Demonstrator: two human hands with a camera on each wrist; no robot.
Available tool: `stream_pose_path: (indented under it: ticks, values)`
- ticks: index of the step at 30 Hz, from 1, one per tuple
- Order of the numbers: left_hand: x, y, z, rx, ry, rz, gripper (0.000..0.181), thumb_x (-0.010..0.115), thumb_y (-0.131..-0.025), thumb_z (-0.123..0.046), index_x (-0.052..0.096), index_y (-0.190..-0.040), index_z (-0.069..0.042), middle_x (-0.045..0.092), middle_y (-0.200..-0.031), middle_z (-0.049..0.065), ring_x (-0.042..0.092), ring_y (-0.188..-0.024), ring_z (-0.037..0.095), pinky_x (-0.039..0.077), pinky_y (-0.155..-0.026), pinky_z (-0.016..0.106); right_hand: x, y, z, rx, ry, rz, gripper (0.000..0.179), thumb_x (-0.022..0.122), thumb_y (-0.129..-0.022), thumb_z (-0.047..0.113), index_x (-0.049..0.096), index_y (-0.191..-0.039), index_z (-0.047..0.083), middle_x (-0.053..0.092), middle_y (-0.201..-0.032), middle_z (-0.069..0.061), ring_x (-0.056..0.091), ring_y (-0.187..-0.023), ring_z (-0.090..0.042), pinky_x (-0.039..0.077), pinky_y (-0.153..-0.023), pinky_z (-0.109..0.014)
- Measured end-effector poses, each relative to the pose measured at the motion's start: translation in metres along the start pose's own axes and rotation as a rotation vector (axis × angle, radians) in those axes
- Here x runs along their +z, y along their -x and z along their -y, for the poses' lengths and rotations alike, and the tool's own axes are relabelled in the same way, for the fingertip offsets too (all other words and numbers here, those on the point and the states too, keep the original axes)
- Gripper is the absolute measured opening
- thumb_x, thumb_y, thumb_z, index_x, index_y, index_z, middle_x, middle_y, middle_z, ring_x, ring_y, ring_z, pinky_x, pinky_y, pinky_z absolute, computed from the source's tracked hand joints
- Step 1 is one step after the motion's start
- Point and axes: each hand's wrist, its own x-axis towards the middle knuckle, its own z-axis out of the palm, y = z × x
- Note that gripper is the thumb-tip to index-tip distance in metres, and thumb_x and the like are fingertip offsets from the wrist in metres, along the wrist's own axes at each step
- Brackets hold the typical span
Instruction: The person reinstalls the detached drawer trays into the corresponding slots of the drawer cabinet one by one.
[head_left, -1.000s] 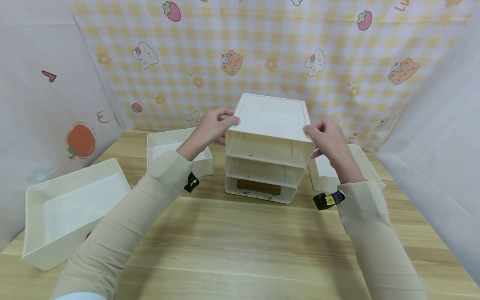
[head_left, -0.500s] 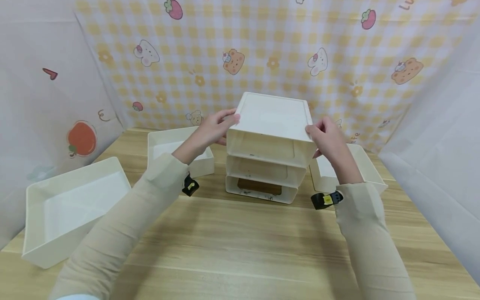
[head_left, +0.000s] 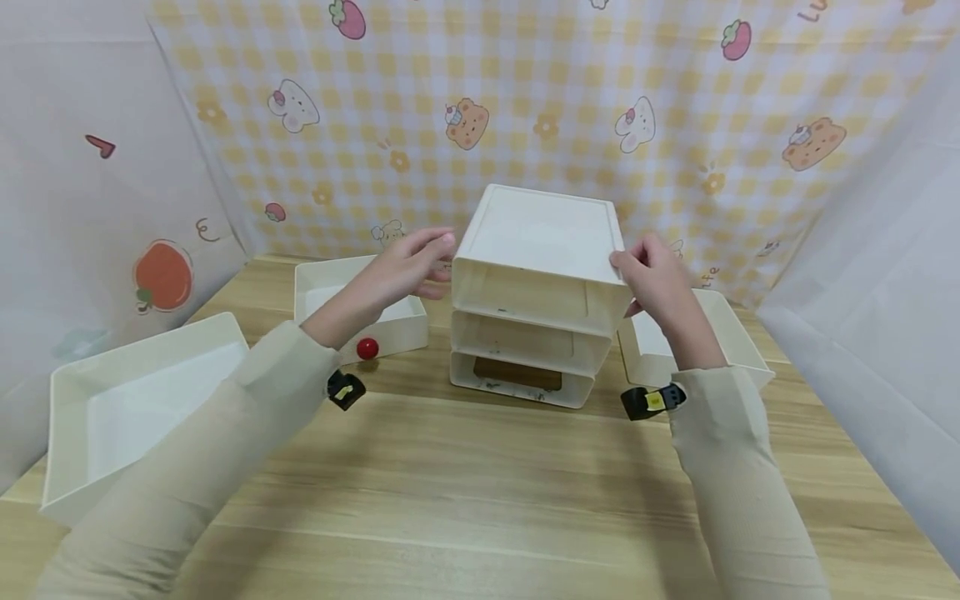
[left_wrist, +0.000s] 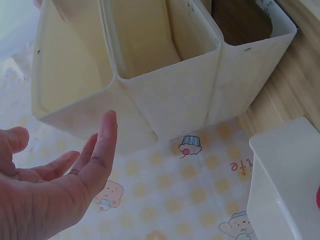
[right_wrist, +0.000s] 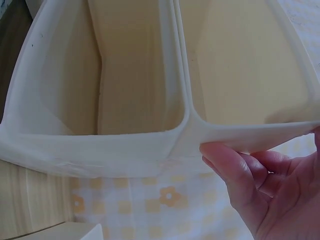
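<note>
A stack of three white plastic drawer frames (head_left: pixel 522 340) stands at the middle back, openings facing me. My right hand (head_left: pixel 655 279) grips the right edge of the top drawer frame (head_left: pixel 543 232), thumb on its upper surface and fingers against its side. In the right wrist view the fingers (right_wrist: pixel 231 172) press along that frame's side wall. My left hand (head_left: pixel 401 271) is held just off the stack's left side, fingers loosely spread and holding nothing. In the left wrist view a gap shows between its fingertips and the frame wall.
A drawer with a red knob (head_left: pixel 367 348) sits behind my left forearm. Another white drawer (head_left: pixel 150 400) lies at the far left, partly covered by my sleeve. A third drawer (head_left: pixel 720 329) stands right of the stack. A patterned cloth (head_left: pixel 555 83) hangs behind.
My left hand has let go of the top frame's left edge and moved left, bringing the red knob into sight. The right hand keeps its grip.
</note>
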Motion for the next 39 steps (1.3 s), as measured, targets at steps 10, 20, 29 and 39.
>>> stream_pose_path:
  ticks: [10,20,29,39]
  values:
    - [-0.026,0.048,0.004,0.060,-0.084,-0.049,0.055,0.036,-0.098,-0.044,0.032,-0.145,-0.015,0.047,-0.134,0.016,0.055,-0.113,0.029,0.054,-0.087,0.033,0.000,0.000,-0.003,-0.007,0.001,0.019,0.027,0.042,-0.094,0.032,0.041,-0.092,0.006,0.041,-0.087,-0.009,0.049,-0.068,-0.016,0.053,-0.047,-0.031]
    - [-0.059,0.094,0.026,0.091,-0.132,-0.137,0.053,0.034,-0.100,-0.038,0.029,-0.146,-0.013,0.046,-0.135,0.017,0.057,-0.095,-0.005,0.054,-0.077,0.017,0.000,-0.001,-0.003,-0.006,-0.027,0.029,0.027,0.044,-0.094,0.032,0.042,-0.093,0.005,0.042,-0.085,-0.007,0.049,-0.068,-0.014,0.052,-0.046,-0.030]
    - [-0.093,0.130,0.049,0.109,-0.216,-0.296,0.045,0.038,-0.100,-0.028,0.034,-0.144,-0.021,0.054,-0.114,-0.025,0.059,-0.093,-0.009,0.053,-0.071,0.013,0.000,-0.002,-0.002,0.012,-0.010,0.011,0.027,0.044,-0.094,0.030,0.041,-0.094,0.004,0.043,-0.087,-0.009,0.052,-0.071,-0.018,0.053,-0.048,-0.031]
    - [-0.119,0.172,0.074,0.081,-0.198,-0.442,0.045,0.046,-0.097,-0.014,0.040,-0.140,-0.024,0.057,-0.111,-0.030,0.058,-0.088,-0.013,0.045,-0.068,0.003,-0.001,0.000,-0.005,0.012,-0.023,0.019,0.027,0.044,-0.094,0.032,0.041,-0.094,0.005,0.042,-0.087,-0.008,0.051,-0.072,-0.019,0.053,-0.049,-0.031]
